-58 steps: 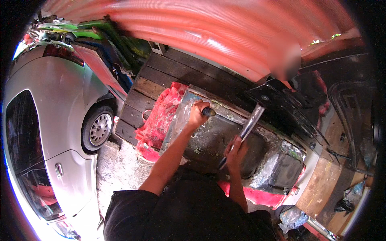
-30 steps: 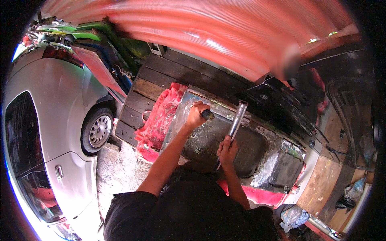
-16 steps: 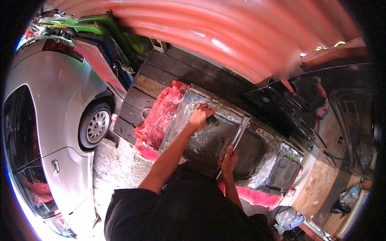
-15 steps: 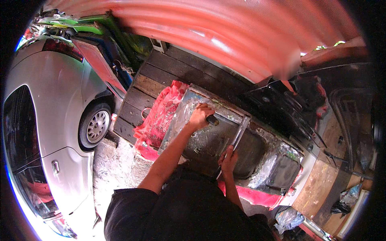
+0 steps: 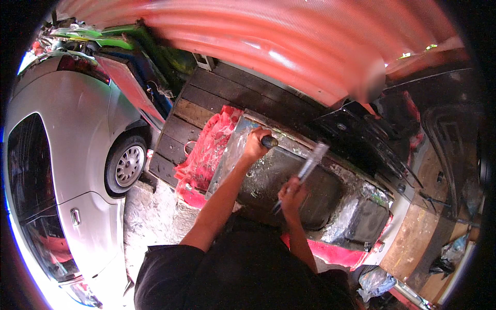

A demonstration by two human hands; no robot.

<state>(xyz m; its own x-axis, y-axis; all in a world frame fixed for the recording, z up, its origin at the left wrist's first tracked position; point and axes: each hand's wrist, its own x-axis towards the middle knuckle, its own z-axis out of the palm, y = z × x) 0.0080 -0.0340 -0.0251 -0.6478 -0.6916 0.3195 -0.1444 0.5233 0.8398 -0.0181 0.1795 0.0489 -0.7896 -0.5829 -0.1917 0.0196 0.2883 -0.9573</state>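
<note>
A worn metal car panel [image 5: 294, 181] with a dark recessed middle and scraped, shiny edges lies in front of me. My left hand [image 5: 255, 145] rests over its far left part, closed round a tool with a dark, rounded handle end [image 5: 269, 141]. The tool's working end is hidden beneath the hand. My right hand [image 5: 292, 196] grips a metal hammer [image 5: 313, 159] by its shaft, raised above the panel's middle. The hammer's head is smeared by motion.
Red cloth [image 5: 206, 152] lies under the panel on a dark plank bench [image 5: 188, 111]. On the left stands a silver car [image 5: 80, 150]. A red corrugated sheet [image 5: 258, 39] closes off the far side. Dark car parts [image 5: 361, 132] and a plastic bag [image 5: 373, 281] are at the right.
My right hand has moved slightly, and the hammer has swung up and blurred. The left hand stays in nearly the same spot, its dark tool handle tilted a little differently.
</note>
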